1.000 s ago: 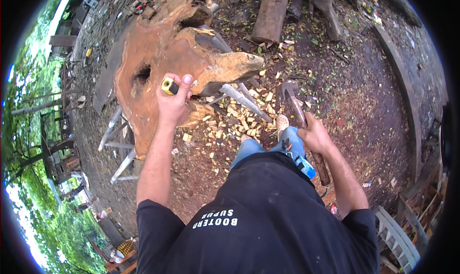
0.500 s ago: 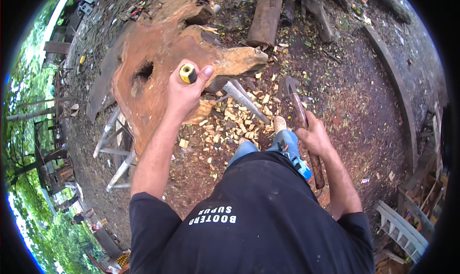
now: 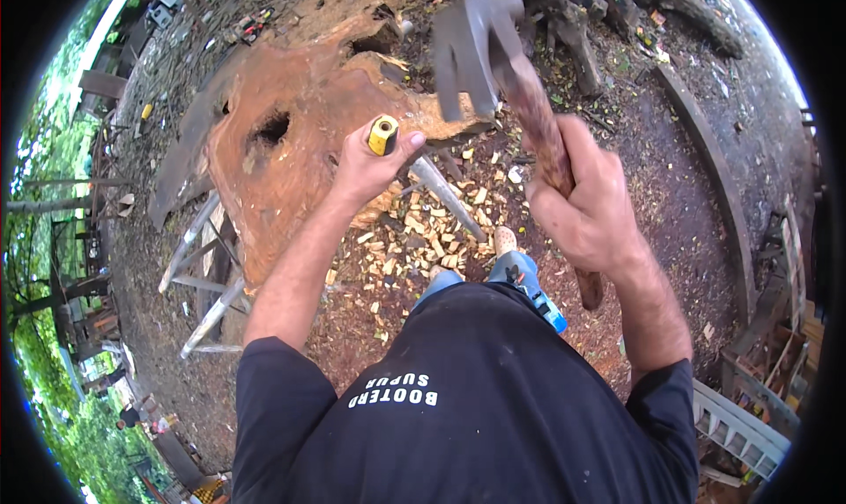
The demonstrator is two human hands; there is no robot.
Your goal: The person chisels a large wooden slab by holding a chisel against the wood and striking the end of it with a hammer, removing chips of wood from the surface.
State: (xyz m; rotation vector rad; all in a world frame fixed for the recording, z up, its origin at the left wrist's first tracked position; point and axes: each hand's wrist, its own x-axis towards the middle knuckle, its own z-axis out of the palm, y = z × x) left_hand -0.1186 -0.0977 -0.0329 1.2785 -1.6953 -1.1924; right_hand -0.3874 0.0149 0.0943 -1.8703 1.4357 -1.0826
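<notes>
Left hand (image 3: 366,165) grips a yellow-handled chisel (image 3: 382,136) against the slab (image 3: 291,151); right hand (image 3: 586,209) clenches the raised hammer (image 3: 480,50) above wood chips (image 3: 414,240).

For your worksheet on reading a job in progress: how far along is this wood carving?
Done: pale wood chips litter the ground beside the large reddish-brown wood slab, so much cutting has happened. In hand: the left hand sets a yellow-handled chisel on the slab; the right hand raises a wooden-handled hammer. Left: the slab's outline looks rough.
</notes>
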